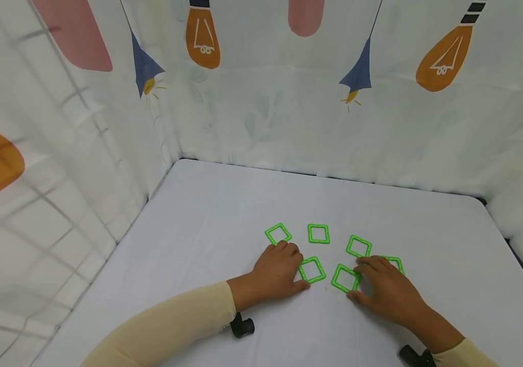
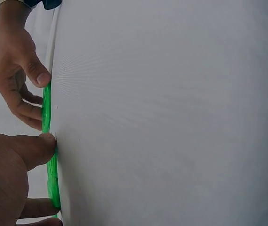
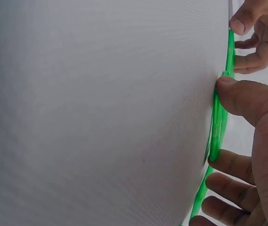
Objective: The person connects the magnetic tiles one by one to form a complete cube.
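Observation:
Two green square frames lie flat on the white table, one at each hand. My left hand (image 1: 279,270) holds the left square frame (image 1: 317,279), with the thumb at its near edge and a finger at its far side. To the right, my right hand (image 1: 387,290) pinches the other square frame (image 1: 336,273) by its right side between thumb and index finger. The right wrist view shows that frame's green edge (image 3: 216,122) between thumb and fingertip, the other right fingers spread loosely. A small gap separates the two held frames in the head view.
Beyond the hands, more green frames lie in an arc: a tilted one (image 1: 272,228) by the left fingers, one (image 1: 318,225) at back centre, another (image 1: 349,243) further right, and one (image 1: 401,266) partly hidden behind the right hand. A printed curtain (image 1: 261,117) borders the table (image 1: 225,204).

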Demonstrator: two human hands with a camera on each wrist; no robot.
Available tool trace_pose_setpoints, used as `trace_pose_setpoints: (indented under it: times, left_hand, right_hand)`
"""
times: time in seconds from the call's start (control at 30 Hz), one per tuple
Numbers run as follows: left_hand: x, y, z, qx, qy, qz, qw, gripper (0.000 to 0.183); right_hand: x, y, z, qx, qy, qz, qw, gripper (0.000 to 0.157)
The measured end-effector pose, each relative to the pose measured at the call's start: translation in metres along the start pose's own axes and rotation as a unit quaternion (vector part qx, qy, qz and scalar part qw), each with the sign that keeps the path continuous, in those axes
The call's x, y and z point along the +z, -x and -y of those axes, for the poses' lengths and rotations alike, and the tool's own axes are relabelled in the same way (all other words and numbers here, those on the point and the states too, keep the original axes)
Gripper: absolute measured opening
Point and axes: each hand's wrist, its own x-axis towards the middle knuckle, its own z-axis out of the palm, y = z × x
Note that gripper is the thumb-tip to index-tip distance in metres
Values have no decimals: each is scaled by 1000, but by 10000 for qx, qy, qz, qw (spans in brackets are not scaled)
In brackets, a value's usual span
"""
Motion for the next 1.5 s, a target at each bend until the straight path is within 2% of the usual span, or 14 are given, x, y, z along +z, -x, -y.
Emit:
trace_pose_setpoints:
  times: [0.37,0.87,1.07,1.5]
  left_hand:
    - [1,3,1,204,-75,-95,9997,48]
    - [1,8,14,383,559,424,9968,50]
    - [-1,11,17,386,748,405,9956,51]
    - [7,11,23,187,1052,204,9941,53]
  right_hand:
    - [0,2,-1,141,-258,-21,9996,63]
    - [-2,2,3,419,-395,-17,9983,63]
    - [-2,0,6,456,-386,-56,9982,62]
    - [-9,2,8,647,-776,-104,9948,41]
